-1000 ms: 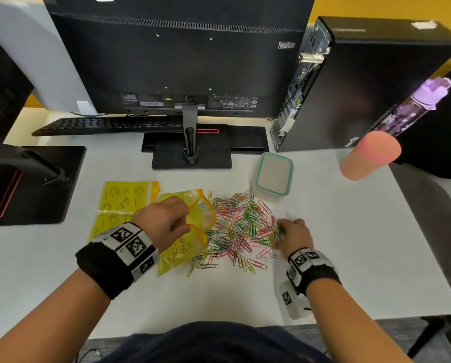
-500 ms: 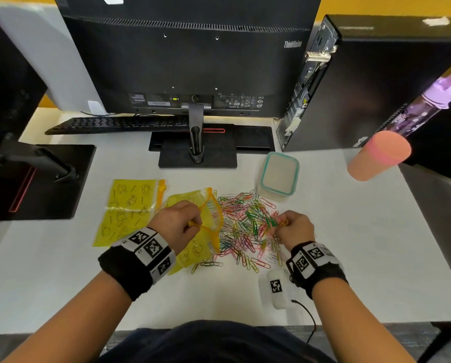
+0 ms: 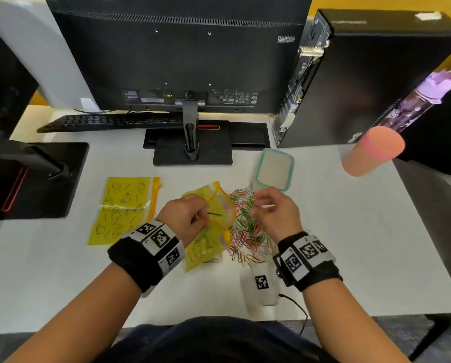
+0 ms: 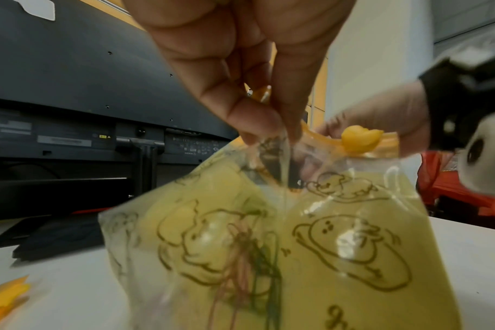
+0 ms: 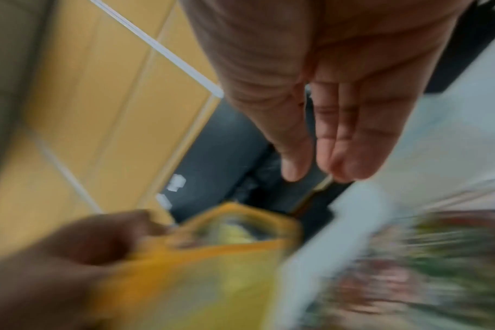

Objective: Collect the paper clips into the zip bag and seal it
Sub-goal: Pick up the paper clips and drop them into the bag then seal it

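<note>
The left hand (image 3: 186,218) pinches the zip bag (image 3: 214,218) rim, holding its mouth open. The right hand (image 3: 274,213), fingers relaxed and seemingly empty, hovers beside it. Should the pinch slacken, the mouth may collapse and incoming paper clips (image 3: 248,231) would likely scatter.

Office desk: monitor (image 3: 177,56), keyboard (image 3: 109,121), computer tower (image 3: 363,82)

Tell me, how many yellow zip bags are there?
2. One yellow bag lies flat on the table, left side. The left hand holds the other bag open beside the paper clips.

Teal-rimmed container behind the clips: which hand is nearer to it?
Right. The right hand hovers just in front of the teal-rimmed container; the left hand is farther left, pinching the zip bag mouth.
</note>
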A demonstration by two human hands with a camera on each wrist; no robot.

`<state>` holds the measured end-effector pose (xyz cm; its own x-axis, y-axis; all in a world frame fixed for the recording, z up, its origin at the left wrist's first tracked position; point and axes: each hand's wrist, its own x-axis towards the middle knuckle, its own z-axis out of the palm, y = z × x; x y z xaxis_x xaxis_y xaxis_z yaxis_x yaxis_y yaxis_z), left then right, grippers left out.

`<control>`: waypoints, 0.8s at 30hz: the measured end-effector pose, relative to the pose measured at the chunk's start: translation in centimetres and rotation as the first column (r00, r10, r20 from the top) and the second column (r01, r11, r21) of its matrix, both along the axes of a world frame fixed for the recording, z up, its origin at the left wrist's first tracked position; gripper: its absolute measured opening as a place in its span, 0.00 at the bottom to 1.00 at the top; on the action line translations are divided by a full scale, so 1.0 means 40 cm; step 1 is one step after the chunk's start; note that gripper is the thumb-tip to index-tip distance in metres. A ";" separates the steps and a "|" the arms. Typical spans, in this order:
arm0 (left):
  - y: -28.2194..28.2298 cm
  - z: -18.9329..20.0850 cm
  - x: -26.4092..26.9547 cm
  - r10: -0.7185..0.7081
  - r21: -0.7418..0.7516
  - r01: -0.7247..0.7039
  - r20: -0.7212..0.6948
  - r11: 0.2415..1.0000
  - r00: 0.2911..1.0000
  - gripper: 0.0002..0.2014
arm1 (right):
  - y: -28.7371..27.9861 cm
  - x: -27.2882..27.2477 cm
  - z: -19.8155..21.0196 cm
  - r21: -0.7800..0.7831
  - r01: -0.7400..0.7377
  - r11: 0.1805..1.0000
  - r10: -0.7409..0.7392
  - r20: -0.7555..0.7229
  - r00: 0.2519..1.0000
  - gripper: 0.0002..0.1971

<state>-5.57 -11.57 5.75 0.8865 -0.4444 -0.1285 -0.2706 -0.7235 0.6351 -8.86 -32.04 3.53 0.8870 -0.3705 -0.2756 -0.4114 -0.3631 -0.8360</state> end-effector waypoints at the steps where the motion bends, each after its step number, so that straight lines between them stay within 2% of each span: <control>1: 0.005 -0.003 0.000 0.004 0.005 -0.004 0.001 1.000 1.000 0.04 | -0.034 -0.013 -0.025 -0.158 -0.024 0.987 0.007 -0.106 0.994 0.23; 2: 0.010 -0.005 0.000 0.009 0.012 -0.009 0.004 1.000 1.000 0.04 | -0.066 -0.032 -0.052 -0.275 -0.108 0.955 0.036 -0.256 0.966 0.32; 4: 0.017 -0.009 -0.002 0.022 0.014 -0.022 0.016 1.000 1.000 0.05 | -0.101 -0.067 -0.099 -0.321 -0.308 0.896 0.097 -0.534 0.840 0.53; 6: 0.021 -0.012 -0.002 0.027 0.008 -0.028 0.022 1.000 0.999 0.05 | -0.096 -0.086 -0.132 -0.314 -0.417 0.853 0.148 -0.621 0.770 0.61; 9: 0.022 -0.020 -0.004 0.022 0.014 -0.022 0.014 1.000 1.000 0.05 | -0.048 -0.084 -0.159 -0.378 -0.456 0.805 0.203 -0.547 0.812 0.54; 12: 0.025 -0.027 -0.006 0.016 0.015 -0.016 0.002 1.000 1.000 0.05 | -0.010 -0.067 -0.178 -0.433 -0.395 0.810 0.213 -0.411 0.886 0.35; 14: 0.029 -0.032 -0.008 0.014 0.018 -0.014 -0.002 1.000 1.000 0.04 | 0.000 -0.055 -0.185 -0.467 -0.369 0.803 0.219 -0.345 0.913 0.23; 16: 0.035 -0.034 -0.010 0.013 0.021 -0.013 -0.005 1.000 1.000 0.04 | 0.001 -0.043 -0.185 -0.495 -0.356 0.793 0.217 -0.316 0.923 0.15; 19: 0.045 -0.035 -0.012 0.016 0.017 -0.016 -0.006 1.000 1.000 0.05 | -0.011 -0.030 -0.175 -0.458 -0.284 0.842 0.168 -0.277 0.946 0.09; 24: 0.056 -0.036 -0.008 0.014 0.009 -0.014 -0.001 1.000 1.000 0.05 | -0.027 -0.020 -0.104 -0.329 -0.096 0.940 0.052 -0.141 0.989 0.07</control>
